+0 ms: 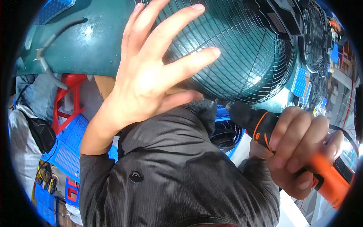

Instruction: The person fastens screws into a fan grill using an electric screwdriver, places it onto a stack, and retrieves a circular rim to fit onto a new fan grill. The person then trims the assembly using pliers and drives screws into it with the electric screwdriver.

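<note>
My left hand point(151, 72) is spread with its fingers apart, over the left part of a round black wire fan grille point(242, 56). Nothing is held in it; whether the fingertips touch the wires I cannot tell. My right hand point(298, 147) is wrapped round an orange and black power driver point(257, 125), at the lower right. The driver's tip points up and left, close to the grille's lower edge. A black bracket point(281, 19) sits at the grille's upper right. Under the grille lies a green work surface point(102, 41).
On the green surface lies a bent grey tube point(47, 66). A red stool point(72, 94) and blue crates point(72, 143) stand lower left. A blue bin point(223, 132) holds black parts below the grille. Another fan grille point(315, 38) is at the right. A person's grey clothing point(28, 147) shows at far left.
</note>
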`<state>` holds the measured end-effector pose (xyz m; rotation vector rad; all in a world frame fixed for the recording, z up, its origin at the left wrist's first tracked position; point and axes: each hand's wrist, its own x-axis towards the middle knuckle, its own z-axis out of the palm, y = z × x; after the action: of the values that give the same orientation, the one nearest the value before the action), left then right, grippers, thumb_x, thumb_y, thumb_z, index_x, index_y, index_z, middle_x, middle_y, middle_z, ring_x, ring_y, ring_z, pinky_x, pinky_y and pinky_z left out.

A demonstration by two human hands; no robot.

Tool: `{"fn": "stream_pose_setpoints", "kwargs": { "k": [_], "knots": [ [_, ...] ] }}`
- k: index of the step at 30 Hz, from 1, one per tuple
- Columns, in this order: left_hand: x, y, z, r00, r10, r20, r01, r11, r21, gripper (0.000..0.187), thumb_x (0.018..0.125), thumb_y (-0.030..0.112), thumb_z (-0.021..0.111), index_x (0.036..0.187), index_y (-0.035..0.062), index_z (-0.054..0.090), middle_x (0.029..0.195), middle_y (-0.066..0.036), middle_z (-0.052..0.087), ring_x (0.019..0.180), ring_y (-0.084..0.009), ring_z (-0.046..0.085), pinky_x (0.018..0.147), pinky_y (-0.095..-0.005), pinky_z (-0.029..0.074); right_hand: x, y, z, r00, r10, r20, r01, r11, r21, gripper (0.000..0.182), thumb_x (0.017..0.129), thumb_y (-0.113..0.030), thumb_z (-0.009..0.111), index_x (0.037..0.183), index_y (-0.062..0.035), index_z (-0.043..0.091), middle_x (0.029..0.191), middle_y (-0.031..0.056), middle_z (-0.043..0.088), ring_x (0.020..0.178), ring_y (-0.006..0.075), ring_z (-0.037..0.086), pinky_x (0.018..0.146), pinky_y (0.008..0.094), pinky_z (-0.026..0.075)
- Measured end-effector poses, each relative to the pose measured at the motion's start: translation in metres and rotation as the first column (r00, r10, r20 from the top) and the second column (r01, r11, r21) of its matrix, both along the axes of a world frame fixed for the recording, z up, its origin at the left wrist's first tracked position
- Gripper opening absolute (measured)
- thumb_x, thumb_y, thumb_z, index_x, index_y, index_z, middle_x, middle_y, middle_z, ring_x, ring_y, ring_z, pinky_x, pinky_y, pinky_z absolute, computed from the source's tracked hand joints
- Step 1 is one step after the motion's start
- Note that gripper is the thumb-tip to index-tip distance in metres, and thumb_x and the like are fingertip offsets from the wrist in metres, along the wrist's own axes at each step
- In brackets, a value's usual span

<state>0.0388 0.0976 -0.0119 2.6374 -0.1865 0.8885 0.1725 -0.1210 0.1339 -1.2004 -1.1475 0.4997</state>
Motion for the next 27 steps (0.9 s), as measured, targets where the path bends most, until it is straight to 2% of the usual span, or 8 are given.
{"fn": "stream_pose_setpoints", "kwargs": {
  "k": [5, 10, 16, 18, 20, 24, 26, 27],
  "knots": [
    [0.002, -0.001, -0.005, 0.999, 0.005, 0.049, -0.004, 1.000, -0.011, 0.057, 0.071, 0.041, 0.083, 0.124, 0.0216, 0.071, 0.147, -0.026, 0.046, 0.138, -0.0534, 0.033, 0.110, -0.0664, 0.028, 0.016, 0.008, 0.007, 0.975, 0.218, -0.047, -0.222, 0.968, -0.114, 0.046, 0.080, -0.019, 0.075, 0.118, -0.0089, 0.050, 0.078, 0.0017, 0.064, 0.060, 0.0110, 0.067, 0.061, 0.0232, 0.056],
    [0.004, -0.001, -0.009, 0.996, 0.024, 0.088, -0.024, 1.000, -0.005, 0.056, 0.074, 0.043, 0.081, 0.124, 0.0227, 0.070, 0.147, -0.026, 0.047, 0.137, -0.0535, 0.036, 0.109, -0.0677, 0.030, -0.001, 0.015, -0.005, 0.998, 0.050, 0.027, -0.051, 0.998, 0.030, 0.048, 0.078, -0.017, 0.076, 0.118, -0.0098, 0.051, 0.073, 0.0015, 0.067, 0.061, 0.0107, 0.068, 0.058, 0.0239, 0.057],
    [-0.004, -0.006, -0.003, 0.998, 0.037, -0.048, -0.040, 0.997, -0.060, 0.056, 0.075, 0.044, 0.080, 0.126, 0.0237, 0.070, 0.147, -0.025, 0.048, 0.137, -0.0525, 0.036, 0.108, -0.0688, 0.030, 0.014, 0.021, -0.004, 0.923, 0.383, -0.033, -0.383, 0.924, 0.022, 0.043, 0.078, -0.015, 0.082, 0.112, -0.0096, 0.057, 0.074, 0.0046, 0.070, 0.063, 0.0135, 0.069, 0.058, 0.0251, 0.058],
    [-0.007, -0.010, 0.011, 0.993, 0.042, -0.107, -0.058, 0.987, -0.148, 0.064, 0.066, 0.042, 0.084, 0.126, 0.0232, 0.070, 0.149, -0.024, 0.046, 0.140, -0.0508, 0.033, 0.111, -0.0649, 0.029, 0.021, 0.027, -0.001, 0.864, 0.500, -0.063, -0.501, 0.865, 0.000, 0.043, 0.076, -0.013, 0.084, 0.111, -0.0101, 0.059, 0.073, 0.0050, 0.069, 0.063, 0.0153, 0.069, 0.058, 0.0259, 0.058],
    [-0.004, -0.019, 0.028, 0.991, 0.056, -0.124, -0.091, 0.948, -0.305, 0.080, 0.050, 0.037, 0.091, 0.126, 0.0220, 0.070, 0.153, -0.021, 0.042, 0.146, -0.0478, 0.029, 0.116, -0.0573, 0.028, 0.026, 0.031, 0.002, 0.819, 0.568, -0.077, -0.571, 0.821, -0.022, 0.045, 0.074, -0.011, 0.086, 0.111, -0.0105, 0.061, 0.074, 0.0059, 0.070, 0.063, 0.0171, 0.070, 0.058, 0.0269, 0.058],
    [-0.003, -0.018, 0.028, 0.994, 0.046, -0.100, -0.075, 0.946, -0.314, 0.078, 0.058, 0.042, 0.089, 0.131, 0.0211, 0.067, 0.154, -0.020, 0.043, 0.145, -0.0476, 0.030, 0.117, -0.0579, 0.026, 0.037, 0.022, 0.002, 0.792, 0.600, -0.110, -0.597, 0.800, 0.064, 0.050, 0.073, -0.009, 0.086, 0.116, -0.0091, 0.061, 0.081, 0.0096, 0.071, 0.061, 0.0180, 0.068, 0.056, 0.0279, 0.056],
    [-0.003, -0.014, 0.032, 0.998, 0.013, -0.067, -0.037, 0.926, -0.377, 0.077, 0.063, 0.045, 0.087, 0.132, 0.0202, 0.066, 0.153, -0.021, 0.043, 0.145, -0.0471, 0.031, 0.118, -0.0576, 0.025, 0.049, -0.003, 0.011, 0.818, 0.545, -0.185, -0.526, 0.838, 0.142, 0.052, 0.074, -0.007, 0.084, 0.119, -0.0074, 0.059, 0.085, 0.0120, 0.071, 0.060, 0.0176, 0.066, 0.055, 0.0278, 0.054],
    [-0.003, -0.008, 0.030, 0.999, 0.040, -0.036, -0.052, 0.889, -0.455, 0.077, 0.068, 0.043, 0.085, 0.136, 0.0141, 0.061, 0.153, -0.021, 0.043, 0.145, -0.0432, 0.033, 0.118, -0.0547, 0.025, 0.051, -0.019, 0.014, 0.831, 0.489, -0.265, -0.454, 0.871, 0.185, 0.047, 0.078, -0.005, 0.080, 0.120, -0.0056, 0.058, 0.090, 0.0155, 0.071, 0.054, 0.0173, 0.060, 0.051, 0.0296, 0.050]
  ]
}}
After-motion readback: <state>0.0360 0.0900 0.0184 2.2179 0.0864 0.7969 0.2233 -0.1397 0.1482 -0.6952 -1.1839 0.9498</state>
